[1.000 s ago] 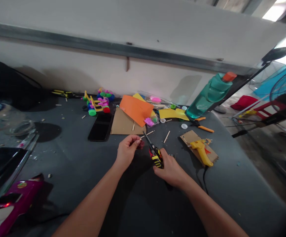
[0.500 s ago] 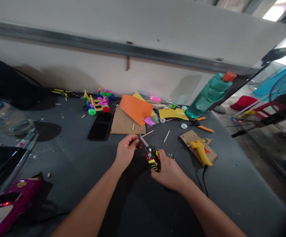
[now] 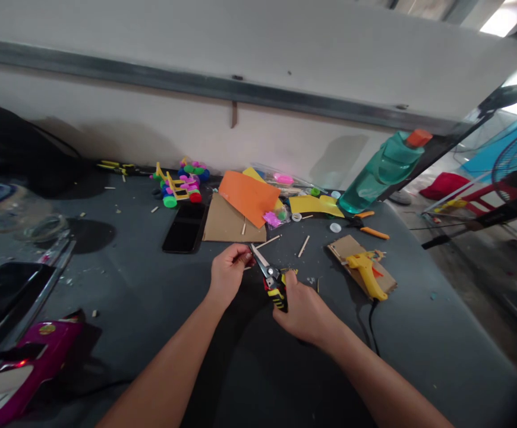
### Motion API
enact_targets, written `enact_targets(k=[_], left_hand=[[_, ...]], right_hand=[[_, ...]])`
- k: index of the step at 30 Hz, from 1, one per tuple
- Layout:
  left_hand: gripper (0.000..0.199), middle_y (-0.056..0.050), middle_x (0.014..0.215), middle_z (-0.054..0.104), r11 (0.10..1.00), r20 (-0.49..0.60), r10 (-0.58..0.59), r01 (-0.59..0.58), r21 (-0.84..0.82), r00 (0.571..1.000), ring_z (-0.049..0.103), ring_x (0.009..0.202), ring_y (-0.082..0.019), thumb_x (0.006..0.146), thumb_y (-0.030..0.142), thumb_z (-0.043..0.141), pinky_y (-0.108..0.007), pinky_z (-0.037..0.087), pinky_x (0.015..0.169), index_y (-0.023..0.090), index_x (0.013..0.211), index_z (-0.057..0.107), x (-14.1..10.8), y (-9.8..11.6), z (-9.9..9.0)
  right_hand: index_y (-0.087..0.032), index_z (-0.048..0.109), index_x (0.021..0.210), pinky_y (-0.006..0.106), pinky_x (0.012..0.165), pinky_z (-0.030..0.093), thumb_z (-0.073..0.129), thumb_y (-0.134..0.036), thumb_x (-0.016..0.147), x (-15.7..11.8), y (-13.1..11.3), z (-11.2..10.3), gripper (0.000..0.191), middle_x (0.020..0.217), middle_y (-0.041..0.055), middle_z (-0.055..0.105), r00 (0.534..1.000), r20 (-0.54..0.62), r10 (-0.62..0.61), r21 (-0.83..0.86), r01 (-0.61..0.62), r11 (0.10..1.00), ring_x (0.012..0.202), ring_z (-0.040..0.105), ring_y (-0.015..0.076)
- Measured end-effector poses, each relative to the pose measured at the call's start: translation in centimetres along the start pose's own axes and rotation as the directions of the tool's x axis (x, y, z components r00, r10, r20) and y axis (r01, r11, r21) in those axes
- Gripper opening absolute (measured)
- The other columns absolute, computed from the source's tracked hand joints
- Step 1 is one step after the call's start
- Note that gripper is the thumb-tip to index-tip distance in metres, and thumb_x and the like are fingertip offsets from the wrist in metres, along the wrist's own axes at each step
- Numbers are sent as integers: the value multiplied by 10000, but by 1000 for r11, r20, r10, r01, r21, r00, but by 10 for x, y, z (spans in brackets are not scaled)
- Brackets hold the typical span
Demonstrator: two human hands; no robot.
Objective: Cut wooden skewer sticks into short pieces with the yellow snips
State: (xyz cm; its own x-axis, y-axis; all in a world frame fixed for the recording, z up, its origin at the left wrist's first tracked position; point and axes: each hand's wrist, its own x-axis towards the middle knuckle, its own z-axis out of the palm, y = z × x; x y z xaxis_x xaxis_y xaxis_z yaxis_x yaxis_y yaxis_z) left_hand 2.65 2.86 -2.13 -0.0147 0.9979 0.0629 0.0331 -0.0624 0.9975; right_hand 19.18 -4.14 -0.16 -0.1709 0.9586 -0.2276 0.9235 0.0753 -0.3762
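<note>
My right hand is closed round the black-and-yellow handles of a pair of cutting pliers. Their long metal jaws point away and to the left, reaching the fingertips of my left hand. Those fingers are pinched together right at the jaw tips; whatever small piece they hold is too small and hidden to name. Just beyond the jaws lies a thin wooden stick, and a second short stick rests farther right on the dark table.
Behind my hands are a phone, brown cardboard and orange paper. A yellow glue gun lies on cardboard at right, near orange-handled pliers and a green bottle. A colourful toy stands back left; a magenta device lies front left.
The whole view has shifted slightly, with table items appearing a little farther right. Both hands stay nearly in place, and the pliers' jaws look slightly wider apart.
</note>
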Motion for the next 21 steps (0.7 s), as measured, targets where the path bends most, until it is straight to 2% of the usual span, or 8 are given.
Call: enact_targets(k=[6,10,13,17,21], left_hand=[[64,18,620,613,998,52,-14,17,-62,999,576,585,-123,740,225,575,-246,491,611,179,711,608,1,-1,2],[89,-2,703,638,983,94,-24,41,-181,995,611,659,-136,763,255,583,-279,518,657,173,797,593,0,-4,4],[118,-20,740,647,967,126,-35,66,-246,991,628,704,-147,760,259,602,-295,532,662,159,820,585,-2,-5,6],[134,-23,723,645,955,140,-39,78,-285,989,625,654,-135,753,260,619,-287,539,624,149,818,582,-3,-5,7],[190,-21,703,650,935,149,-73,120,-334,986,622,597,-130,766,282,607,-293,543,596,156,904,574,-3,-4,7]], right_hand=[[-182,351,939,246,515,237,530,-254,730,2,2,-3,285,701,26,584,1000,-3,31,-13,-31,999,604,586,184],[-185,353,935,245,530,243,536,-299,734,3,11,-3,295,703,22,588,991,-108,74,-21,-77,997,609,585,189],[-189,357,919,247,524,233,538,-369,743,4,22,-5,310,724,30,591,969,-190,157,-48,-169,984,610,580,191],[-179,373,954,254,531,251,530,-447,746,7,32,-8,374,811,58,594,938,-254,237,-79,-264,961,674,588,211],[-151,410,1000,288,621,335,559,-440,722,10,39,-7,428,892,97,573,923,-312,225,-122,-273,954,825,570,253]])
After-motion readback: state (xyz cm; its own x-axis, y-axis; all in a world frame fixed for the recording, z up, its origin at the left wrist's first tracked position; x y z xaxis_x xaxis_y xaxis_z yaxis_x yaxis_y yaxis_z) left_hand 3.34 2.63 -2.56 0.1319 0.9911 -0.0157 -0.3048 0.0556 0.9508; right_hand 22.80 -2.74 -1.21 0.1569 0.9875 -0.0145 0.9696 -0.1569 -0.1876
